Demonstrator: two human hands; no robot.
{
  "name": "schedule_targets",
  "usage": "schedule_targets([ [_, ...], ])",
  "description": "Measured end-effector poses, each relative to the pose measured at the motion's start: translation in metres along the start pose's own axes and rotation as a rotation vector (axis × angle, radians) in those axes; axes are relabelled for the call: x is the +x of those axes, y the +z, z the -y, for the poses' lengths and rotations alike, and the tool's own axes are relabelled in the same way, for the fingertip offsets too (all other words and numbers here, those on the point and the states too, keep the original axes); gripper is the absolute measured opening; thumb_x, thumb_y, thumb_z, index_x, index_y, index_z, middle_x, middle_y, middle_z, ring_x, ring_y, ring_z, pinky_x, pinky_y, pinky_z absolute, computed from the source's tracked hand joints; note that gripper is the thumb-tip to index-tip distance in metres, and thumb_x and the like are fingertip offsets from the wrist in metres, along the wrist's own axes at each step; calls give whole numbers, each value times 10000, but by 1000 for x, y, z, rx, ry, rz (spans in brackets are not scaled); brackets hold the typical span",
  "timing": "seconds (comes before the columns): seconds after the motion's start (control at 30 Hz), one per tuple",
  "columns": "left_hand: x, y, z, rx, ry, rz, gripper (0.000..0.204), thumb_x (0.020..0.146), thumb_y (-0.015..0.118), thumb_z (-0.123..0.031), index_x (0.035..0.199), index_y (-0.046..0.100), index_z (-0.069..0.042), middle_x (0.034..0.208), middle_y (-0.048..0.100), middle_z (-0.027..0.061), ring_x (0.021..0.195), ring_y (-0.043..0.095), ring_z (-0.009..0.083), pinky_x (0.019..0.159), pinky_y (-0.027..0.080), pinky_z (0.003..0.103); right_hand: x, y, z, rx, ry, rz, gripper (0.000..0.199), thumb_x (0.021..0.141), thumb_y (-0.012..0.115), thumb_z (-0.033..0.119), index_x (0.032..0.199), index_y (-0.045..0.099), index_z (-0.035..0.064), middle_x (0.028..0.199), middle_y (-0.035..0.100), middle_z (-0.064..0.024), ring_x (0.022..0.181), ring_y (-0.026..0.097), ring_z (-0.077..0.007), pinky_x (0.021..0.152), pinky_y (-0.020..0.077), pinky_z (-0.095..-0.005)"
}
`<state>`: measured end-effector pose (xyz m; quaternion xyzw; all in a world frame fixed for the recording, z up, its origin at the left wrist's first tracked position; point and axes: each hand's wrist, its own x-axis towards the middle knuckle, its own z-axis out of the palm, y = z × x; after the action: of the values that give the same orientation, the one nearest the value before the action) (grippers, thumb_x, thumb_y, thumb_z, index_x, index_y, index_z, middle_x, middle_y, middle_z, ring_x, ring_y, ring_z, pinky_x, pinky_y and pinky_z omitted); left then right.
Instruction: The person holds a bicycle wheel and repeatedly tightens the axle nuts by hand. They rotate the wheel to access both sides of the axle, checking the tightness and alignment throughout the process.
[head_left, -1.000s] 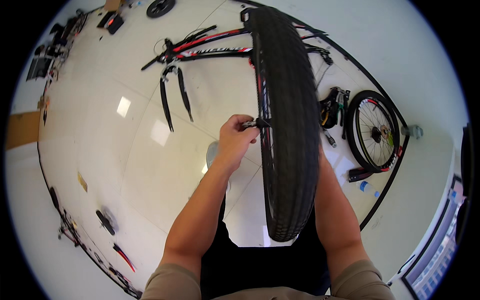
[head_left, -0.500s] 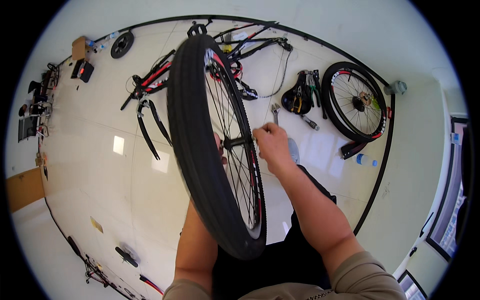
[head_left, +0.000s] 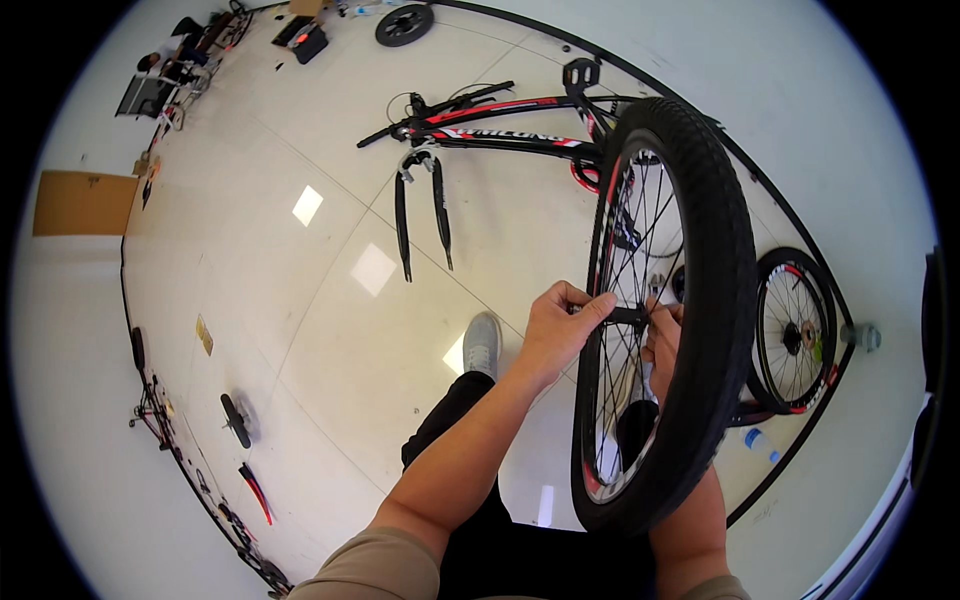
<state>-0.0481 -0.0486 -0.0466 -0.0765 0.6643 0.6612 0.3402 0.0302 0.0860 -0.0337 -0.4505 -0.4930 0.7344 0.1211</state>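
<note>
A bicycle wheel (head_left: 718,300) with a knobby black tyre and black spokes stands upright in front of me, right of centre. Its black hub (head_left: 628,315) lies between my hands. My left hand (head_left: 556,328) is closed on the axle end at the wheel's left side, thumb toward the hub. On the other side, my right hand (head_left: 663,345) has bent fingers at the opposite hub end. Spokes and tyre partly hide that hand, and its forearm passes behind the tyre.
Beyond the wheel lies a black and red bicycle frame (head_left: 500,135) with its fork (head_left: 402,215) toward me. A second wheel (head_left: 768,330) leans by the right wall, near a water bottle (head_left: 760,444). My grey shoe (head_left: 482,343) is on the tiled floor. Bike parts line the left wall.
My view has turned left, and the wheel has swung from centre to right, now leaning the other way. Both hands have stayed at its hub; my left hand now shows plainly, my right is partly hidden.
</note>
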Motion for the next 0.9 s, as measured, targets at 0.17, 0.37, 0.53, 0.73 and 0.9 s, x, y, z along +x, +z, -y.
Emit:
schedule_targets([
  [0.17, 0, -8, -3, 29, -21, -14, 356, 885, 795, -329, 823, 567, -63, 749, 607, 0, 588, 468, 58, 501, 398, 229, 14, -5, -17, -56, 103, -14, 207, 957, 645, 187, 830, 492, 131, 580, 375, 70, 451, 305, -45, 432, 243, -239],
  [0.37, 0, -14, 2, 72, -12, -24, 365, 881, 796, -344, 812, 581, -57, 711, 570, -13, 572, 467, 58, 484, 383, 231, 34, -29, -55, -199, 15, 33, 214, 960, 641, 199, 846, 471, 135, 580, 362, 71, 459, 303, -39, 432, 244, -240],
  [0.53, 0, -18, 5, 35, -14, -27, 298, 891, 783, -268, 834, 576, -61, 734, 582, -11, 605, 494, 60, 517, 409, 233, 15, -19, -39, 111, 103, 110, 135, 974, 606, 182, 1016, 561, 62, 808, 542, -16, 655, 492, -115, 616, 414, -266],
  [0.73, 7, -21, 15, -98, -40, 9, 297, 897, 782, -261, 849, 586, -42, 717, 591, -7, 578, 478, 59, 512, 387, 226, 25, -18, -40, -56, 147, 16, 214, 870, 689, 183, 916, 651, -23, 732, 603, -58, 592, 542, -146, 514, 437, -314],
  [0.9, -6, -21, 2, -176, -8, 51, 224, 937, 713, -228, 951, 590, -41, 832, 621, 5, 695, 538, 78, 604, 450, 247, 13, -3, -7, -245, 135, -52, 274, 832, 697, 213, 856, 644, -54, 715, 586, -88, 581, 513, -163, 522, 416, -336],
])
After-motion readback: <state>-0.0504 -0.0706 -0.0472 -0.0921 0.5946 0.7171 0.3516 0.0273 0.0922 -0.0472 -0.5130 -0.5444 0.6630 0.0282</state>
